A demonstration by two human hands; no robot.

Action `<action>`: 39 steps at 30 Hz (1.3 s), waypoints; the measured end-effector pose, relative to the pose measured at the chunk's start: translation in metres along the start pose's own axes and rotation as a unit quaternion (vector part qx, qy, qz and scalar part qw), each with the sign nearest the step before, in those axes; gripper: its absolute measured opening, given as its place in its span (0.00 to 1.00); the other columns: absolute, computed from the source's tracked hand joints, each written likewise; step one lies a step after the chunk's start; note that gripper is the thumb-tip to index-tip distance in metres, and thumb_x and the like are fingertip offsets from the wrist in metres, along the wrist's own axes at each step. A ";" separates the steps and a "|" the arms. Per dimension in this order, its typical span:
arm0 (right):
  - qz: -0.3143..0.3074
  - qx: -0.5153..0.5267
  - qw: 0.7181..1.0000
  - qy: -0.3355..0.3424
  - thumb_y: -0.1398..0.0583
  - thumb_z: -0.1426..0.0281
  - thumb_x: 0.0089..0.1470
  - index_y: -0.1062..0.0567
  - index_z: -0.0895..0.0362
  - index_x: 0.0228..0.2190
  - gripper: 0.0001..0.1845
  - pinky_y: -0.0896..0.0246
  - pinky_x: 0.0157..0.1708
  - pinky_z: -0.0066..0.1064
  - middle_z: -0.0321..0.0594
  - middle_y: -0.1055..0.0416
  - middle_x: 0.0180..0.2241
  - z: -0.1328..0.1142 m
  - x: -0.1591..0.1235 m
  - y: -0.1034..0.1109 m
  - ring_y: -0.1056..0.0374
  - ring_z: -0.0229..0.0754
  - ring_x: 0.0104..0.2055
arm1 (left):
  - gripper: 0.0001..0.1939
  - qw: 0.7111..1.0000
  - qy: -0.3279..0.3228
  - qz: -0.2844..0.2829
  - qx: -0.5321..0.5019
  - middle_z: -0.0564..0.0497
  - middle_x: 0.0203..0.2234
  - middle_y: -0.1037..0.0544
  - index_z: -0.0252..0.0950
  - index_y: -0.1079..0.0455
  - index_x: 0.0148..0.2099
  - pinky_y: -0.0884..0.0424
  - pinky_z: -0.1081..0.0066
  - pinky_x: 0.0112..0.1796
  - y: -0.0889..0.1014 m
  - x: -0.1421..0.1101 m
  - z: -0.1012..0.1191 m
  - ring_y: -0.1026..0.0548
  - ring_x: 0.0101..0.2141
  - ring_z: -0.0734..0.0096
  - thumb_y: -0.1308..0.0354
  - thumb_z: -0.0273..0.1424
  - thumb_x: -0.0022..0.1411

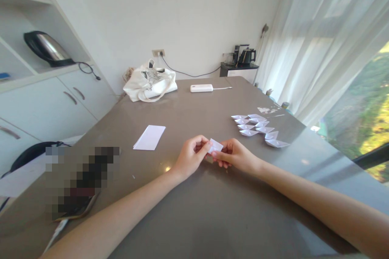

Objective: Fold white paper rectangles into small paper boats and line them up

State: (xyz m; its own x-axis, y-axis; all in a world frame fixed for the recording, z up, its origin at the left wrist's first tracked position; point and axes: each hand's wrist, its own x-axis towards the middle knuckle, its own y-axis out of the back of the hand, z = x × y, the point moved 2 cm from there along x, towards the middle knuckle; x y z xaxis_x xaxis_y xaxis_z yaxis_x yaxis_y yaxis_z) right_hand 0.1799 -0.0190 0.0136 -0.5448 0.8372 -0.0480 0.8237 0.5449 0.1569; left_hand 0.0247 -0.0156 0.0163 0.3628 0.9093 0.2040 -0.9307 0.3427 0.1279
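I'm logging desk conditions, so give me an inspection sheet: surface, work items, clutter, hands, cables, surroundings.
Surface: glossy brown-grey tabletop, showing light reflections.
Work items: small folded paper held up; white sheets stacked to the left; folded paper boats grouped to the right.
Clutter: white bag, white device, paper scraps; pixelated dark object at left, unidentifiable.
Hands: left hand and right hand both grip the folded paper.
Cables: black cable along the wall; white cable at lower left.
Surroundings: kettle on a shelf; sheer curtain at right.

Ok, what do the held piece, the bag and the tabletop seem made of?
Held piece: likely matte white paper, thin and crisp-edged.
Bag: soft white fabric or leather, slumped in folds; can't tell which.
Tabletop: smooth gloss, perhaps laminate, reflecting light.
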 end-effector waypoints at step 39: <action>-0.098 -0.439 0.859 0.245 0.44 0.67 0.59 0.22 0.58 0.36 0.12 0.38 0.39 0.29 0.44 0.25 0.34 -0.008 -0.001 0.023 0.31 0.40 0.38 | 0.12 0.850 -0.235 -0.239 0.406 0.47 0.34 0.23 0.35 0.24 0.37 0.33 0.72 0.41 0.020 0.006 0.000 0.27 0.37 0.70 0.47 0.33 0.63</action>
State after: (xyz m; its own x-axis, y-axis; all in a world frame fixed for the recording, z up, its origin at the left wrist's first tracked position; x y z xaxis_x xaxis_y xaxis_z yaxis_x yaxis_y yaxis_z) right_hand 0.1984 -0.0077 0.0249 -0.8374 0.4959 0.2297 0.3902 0.2481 0.8867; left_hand 0.0085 -0.0032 0.0197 0.8464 0.4518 0.2821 -0.4027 0.1962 0.8941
